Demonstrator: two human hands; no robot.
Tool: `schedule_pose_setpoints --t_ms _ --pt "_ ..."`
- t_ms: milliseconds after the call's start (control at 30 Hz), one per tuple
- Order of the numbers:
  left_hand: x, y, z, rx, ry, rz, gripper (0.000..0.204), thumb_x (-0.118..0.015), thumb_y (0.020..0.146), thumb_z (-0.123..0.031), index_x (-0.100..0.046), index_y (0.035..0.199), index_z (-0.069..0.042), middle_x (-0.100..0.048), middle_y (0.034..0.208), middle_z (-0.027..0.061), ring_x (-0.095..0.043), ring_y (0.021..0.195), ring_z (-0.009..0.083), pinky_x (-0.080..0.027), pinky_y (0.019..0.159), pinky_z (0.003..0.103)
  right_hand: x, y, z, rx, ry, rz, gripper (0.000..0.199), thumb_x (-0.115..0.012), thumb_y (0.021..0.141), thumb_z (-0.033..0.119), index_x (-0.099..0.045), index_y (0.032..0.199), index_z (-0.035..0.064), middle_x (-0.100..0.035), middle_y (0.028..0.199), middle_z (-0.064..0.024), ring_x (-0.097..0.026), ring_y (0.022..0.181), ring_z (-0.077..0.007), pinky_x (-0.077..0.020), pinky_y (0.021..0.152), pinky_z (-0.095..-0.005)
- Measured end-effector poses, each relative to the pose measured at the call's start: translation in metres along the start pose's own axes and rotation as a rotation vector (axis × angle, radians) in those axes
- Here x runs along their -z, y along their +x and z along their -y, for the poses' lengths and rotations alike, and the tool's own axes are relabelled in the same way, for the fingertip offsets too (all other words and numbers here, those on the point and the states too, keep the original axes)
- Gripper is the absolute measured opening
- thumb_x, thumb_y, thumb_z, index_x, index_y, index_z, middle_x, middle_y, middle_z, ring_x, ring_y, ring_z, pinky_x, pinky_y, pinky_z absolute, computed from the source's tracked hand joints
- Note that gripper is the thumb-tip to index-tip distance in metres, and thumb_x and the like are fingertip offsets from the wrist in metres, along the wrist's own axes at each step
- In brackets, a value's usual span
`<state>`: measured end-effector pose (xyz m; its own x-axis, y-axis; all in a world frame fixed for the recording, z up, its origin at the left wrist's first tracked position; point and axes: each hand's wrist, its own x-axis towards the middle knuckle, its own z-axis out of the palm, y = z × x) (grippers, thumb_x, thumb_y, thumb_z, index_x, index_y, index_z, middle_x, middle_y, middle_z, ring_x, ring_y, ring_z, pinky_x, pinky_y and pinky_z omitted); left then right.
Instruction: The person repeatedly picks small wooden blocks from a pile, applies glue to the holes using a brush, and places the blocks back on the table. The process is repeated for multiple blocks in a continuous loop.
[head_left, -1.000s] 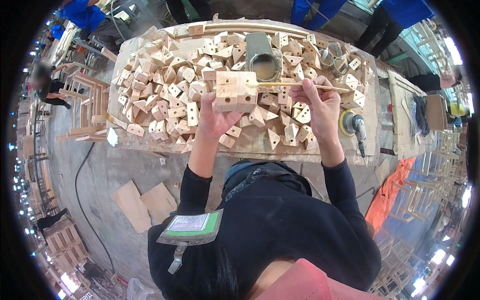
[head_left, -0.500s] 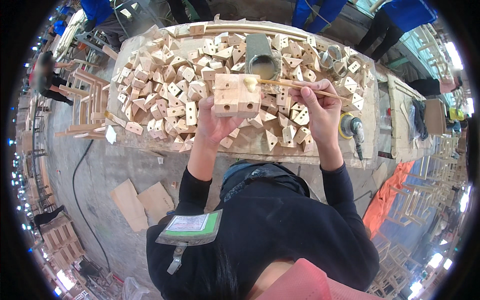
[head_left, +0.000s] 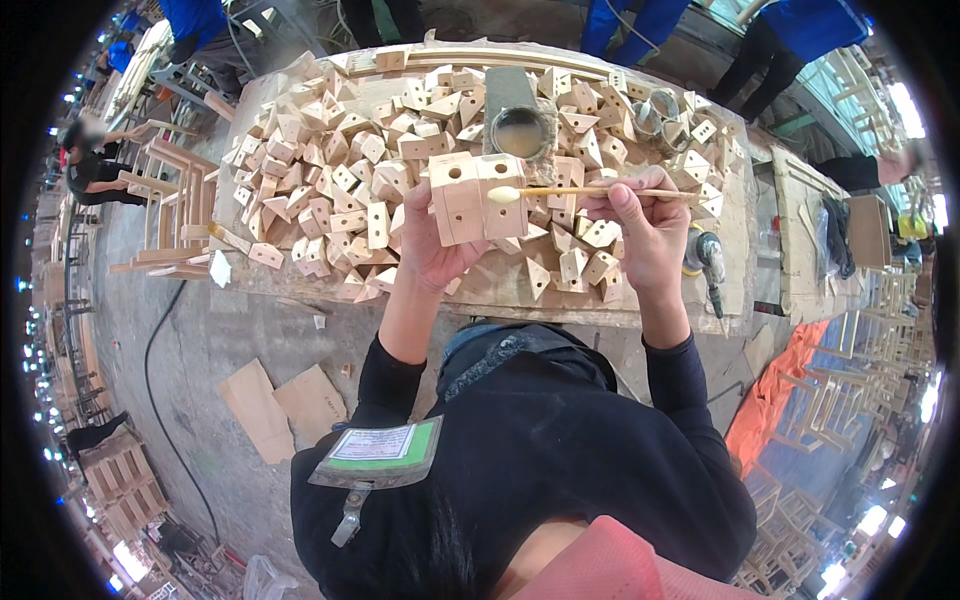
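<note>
My left hand (head_left: 432, 250) is closed around pale wooden blocks (head_left: 458, 212) with drilled round holes, held up over the worktable; a seam runs down between two pieces. In my right hand (head_left: 648, 230) a thin wooden stick (head_left: 575, 191) is pinched between thumb and fingers, lying nearly level and pointing left. A cream-coloured blob of what looks like glue (head_left: 503, 196) covers its tip, in front of the right-hand block; whether it touches the wood I cannot tell. Just beyond the blocks is a dark container (head_left: 519, 130) with cloudy liquid in its round mouth.
Drilled wooden blocks (head_left: 330, 180) lie heaped across the worktable (head_left: 480, 302). A clear jar (head_left: 660, 112) stands at the back right, and a power tool (head_left: 708, 258) lies at the table's right. A brush (head_left: 230, 238) lies at the left edge. People stand beyond the table.
My left hand has tilted the blocks, so a different holed face shows. The stick's tip has moved slightly down and left, with the blob now on it.
</note>
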<state>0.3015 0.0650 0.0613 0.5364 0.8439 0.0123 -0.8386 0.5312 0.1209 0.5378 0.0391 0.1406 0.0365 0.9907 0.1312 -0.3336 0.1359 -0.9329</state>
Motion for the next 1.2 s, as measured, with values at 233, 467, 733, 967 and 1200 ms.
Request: schedule_pose_setpoints --t_ms 233,467,733,967,1200 --pt "0.003 0.000 0.007 0.055 -0.096 0.066 0.094 -0.061 0.083 -0.056 -0.028 0.140 0.011 -0.037 0.139 0.0239 -0.049 0.116 0.0400 -0.049 0.099 0.042 0.002 0.006 0.004 0.059 0.018 0.003 0.010 -0.062 0.091 0.000 -0.051 0.092 -0.0002 -0.069 0.097 -0.0208 -0.070 0.087 -0.0243 -0.0595 0.075 -0.0305" --pt "-0.002 -0.002 0.011 -0.024 -0.037 0.022 0.095 -0.062 0.083 -0.056 -0.025 0.140 0.011 -0.037 0.136 0.0276 -0.047 0.121 0.0393 -0.047 0.102 0.041 0.007 0.002 0.005 0.063 -0.004 0.099 0.012 -0.062 0.090 -0.002 -0.050 0.091 0.0010 -0.068 0.098 -0.0215 -0.070 0.088 -0.0251 -0.0596 0.075 -0.0310" --pt "-0.007 -0.003 0.012 0.003 -0.110 0.053 0.087 -0.062 0.086 -0.050 -0.027 0.142 0.006 -0.041 0.137 0.0232 -0.047 0.125 0.0370 -0.045 0.105 0.046 0.018 -0.008 0.001 0.024 0.010 0.099 0.012 -0.062 0.092 0.007 -0.050 0.092 0.0038 -0.068 0.090 -0.0176 -0.071 0.079 -0.0244 -0.0602 0.068 -0.0317" --pt "-0.061 0.002 0.033 -0.561 0.988 -0.232 0.081 -0.078 0.067 0.004 -0.035 0.135 -0.004 -0.048 0.128 0.0107 -0.051 0.119 0.0206 -0.047 0.101 0.038 0.003 -0.016 0.009 0.120 0.029 -0.076 0.013 -0.060 0.094 0.008 -0.049 0.088 0.0039 -0.068 0.087 -0.0179 -0.071 0.075 -0.0239 -0.0597 0.066 -0.0330" --pt "-0.070 0.007 0.042 -0.939 1.373 -0.214 0.081 -0.082 0.066 -0.002 -0.035 0.132 -0.004 -0.039 0.126 0.0099 -0.048 0.117 0.0205 -0.048 0.099 0.036 -0.016 -0.030 0.004 0.325 -0.021 -0.095 0.014 -0.062 0.087 -0.008 -0.049 0.089 -0.0022 -0.066 0.096 -0.0226 -0.069 0.089 -0.0266 -0.0604 0.077 -0.0360"
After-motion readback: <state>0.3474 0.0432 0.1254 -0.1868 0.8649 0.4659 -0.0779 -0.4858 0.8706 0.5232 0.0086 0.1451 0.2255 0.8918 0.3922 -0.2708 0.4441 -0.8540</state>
